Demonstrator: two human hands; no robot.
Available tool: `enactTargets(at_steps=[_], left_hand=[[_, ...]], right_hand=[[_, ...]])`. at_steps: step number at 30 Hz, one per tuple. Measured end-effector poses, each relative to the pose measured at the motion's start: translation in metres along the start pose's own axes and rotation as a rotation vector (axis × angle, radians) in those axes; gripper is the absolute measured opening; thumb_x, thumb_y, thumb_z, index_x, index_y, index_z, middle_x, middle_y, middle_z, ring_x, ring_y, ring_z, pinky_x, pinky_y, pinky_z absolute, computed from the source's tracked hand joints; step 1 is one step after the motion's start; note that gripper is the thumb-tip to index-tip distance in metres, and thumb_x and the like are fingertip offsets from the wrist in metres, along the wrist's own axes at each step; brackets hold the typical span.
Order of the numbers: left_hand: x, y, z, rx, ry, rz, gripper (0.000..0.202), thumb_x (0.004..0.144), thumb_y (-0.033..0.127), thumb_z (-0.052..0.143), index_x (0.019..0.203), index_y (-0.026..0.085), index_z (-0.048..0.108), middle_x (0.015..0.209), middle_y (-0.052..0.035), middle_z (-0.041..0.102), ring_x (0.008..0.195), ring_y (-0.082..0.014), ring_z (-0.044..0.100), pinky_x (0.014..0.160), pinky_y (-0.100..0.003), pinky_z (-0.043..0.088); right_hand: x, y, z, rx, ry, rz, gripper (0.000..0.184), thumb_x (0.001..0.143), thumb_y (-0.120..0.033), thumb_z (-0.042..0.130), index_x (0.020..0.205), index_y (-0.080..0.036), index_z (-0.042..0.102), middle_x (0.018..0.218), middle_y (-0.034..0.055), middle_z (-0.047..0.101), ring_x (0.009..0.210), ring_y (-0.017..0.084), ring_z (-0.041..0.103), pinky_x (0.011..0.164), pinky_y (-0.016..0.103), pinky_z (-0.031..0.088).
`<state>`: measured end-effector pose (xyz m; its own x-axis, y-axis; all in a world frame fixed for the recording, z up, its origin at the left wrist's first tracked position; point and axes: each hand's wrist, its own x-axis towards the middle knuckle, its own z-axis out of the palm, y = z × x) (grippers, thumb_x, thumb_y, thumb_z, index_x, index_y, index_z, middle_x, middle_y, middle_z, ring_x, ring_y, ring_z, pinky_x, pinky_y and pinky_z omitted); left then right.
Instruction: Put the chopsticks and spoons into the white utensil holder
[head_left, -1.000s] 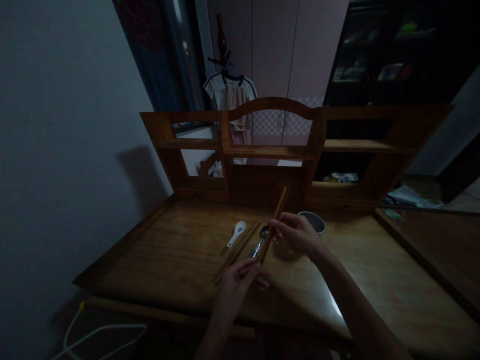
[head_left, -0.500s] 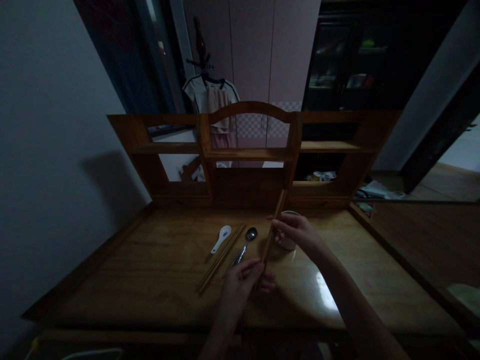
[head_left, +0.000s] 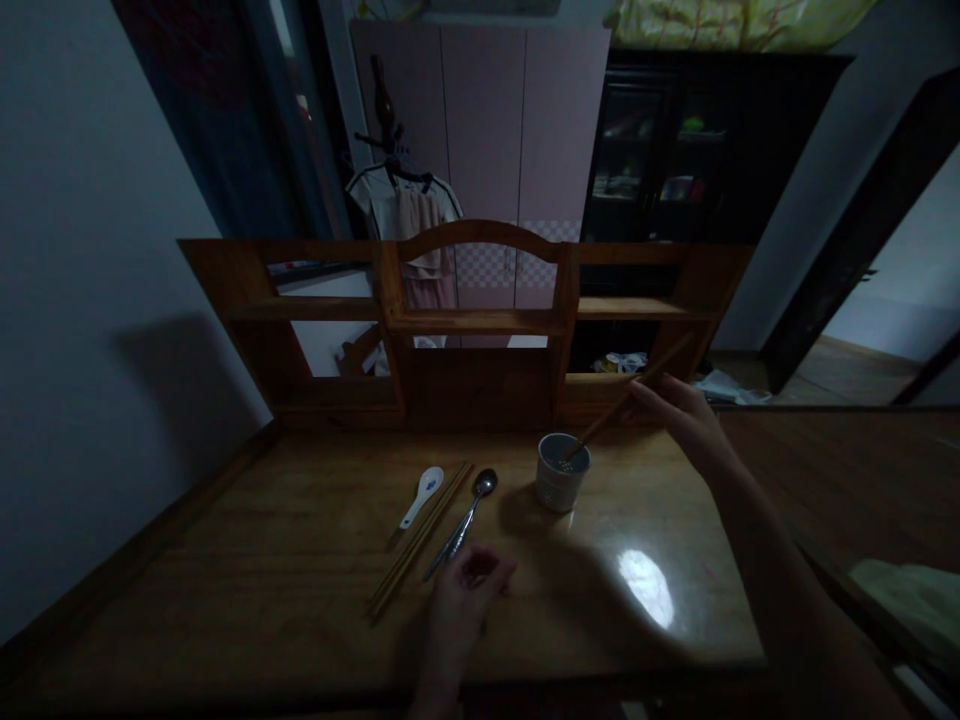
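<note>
On the wooden desk [head_left: 225,570], from the left, I logged a ceramic spoon [head_left: 421,494], a loose pair of chopsticks [head_left: 418,540] and a metal spoon [head_left: 463,521] lying side by side. The left hand [head_left: 461,590] was loosely curled, apparently empty, just beside the metal spoon's handle. Further right, the right hand [head_left: 675,410] pinched a second pair of chopsticks [head_left: 622,400], tilted, tips inside the cup [head_left: 561,480]; I judged this the seating step, with release calling for tips resting on the bottom.

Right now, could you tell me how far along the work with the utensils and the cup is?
Nothing looks finished: the cup holds only the tips of the chopsticks that the right hand grips. Left on the table: a white spoon, another pair of chopsticks and a metal spoon, with the left hand empty beside its handle.
</note>
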<state>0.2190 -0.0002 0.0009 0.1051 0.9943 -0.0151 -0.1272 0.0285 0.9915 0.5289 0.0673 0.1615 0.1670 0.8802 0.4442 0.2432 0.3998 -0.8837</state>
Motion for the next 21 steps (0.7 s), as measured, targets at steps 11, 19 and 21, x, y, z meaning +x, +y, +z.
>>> enactTargets(at_steps=[11, 19, 21], left_hand=[[-0.014, -0.015, -0.007, 0.064, 0.009, -0.052, 0.035, 0.076, 0.049, 0.069, 0.079, 0.014, 0.064, 0.068, -0.0043, 0.064, 0.064, -0.0150, 0.059, 0.051, -0.019, 0.040], [-0.010, -0.022, -0.003, 0.026, -0.006, -0.058, 0.041, 0.073, 0.055, 0.068, 0.077, 0.015, 0.059, 0.067, -0.0038, 0.063, 0.060, -0.0150, 0.059, 0.048, -0.020, 0.040], [-0.011, -0.022, -0.002, 0.023, -0.002, -0.073, 0.044, 0.070, 0.058, 0.069, 0.075, 0.015, 0.059, 0.065, -0.0031, 0.062, 0.060, -0.0155, 0.059, 0.048, -0.020, 0.040]], right_hand=[[0.011, 0.037, 0.026, -0.256, -0.279, 0.004, 0.038, 0.080, -0.051, 0.066, 0.089, -0.014, 0.069, 0.078, 0.0073, 0.069, 0.069, 0.024, 0.066, 0.062, 0.033, 0.052], [0.018, 0.058, 0.033, -0.448, -0.385, 0.056, 0.040, 0.075, -0.052, 0.068, 0.068, -0.013, 0.068, 0.062, 0.0018, 0.063, 0.060, 0.017, 0.057, 0.052, 0.023, 0.038], [0.020, 0.060, 0.033, -0.446, -0.372, 0.066, 0.040, 0.072, -0.053, 0.071, 0.068, -0.013, 0.068, 0.061, 0.0004, 0.060, 0.058, 0.015, 0.054, 0.051, 0.023, 0.036]])
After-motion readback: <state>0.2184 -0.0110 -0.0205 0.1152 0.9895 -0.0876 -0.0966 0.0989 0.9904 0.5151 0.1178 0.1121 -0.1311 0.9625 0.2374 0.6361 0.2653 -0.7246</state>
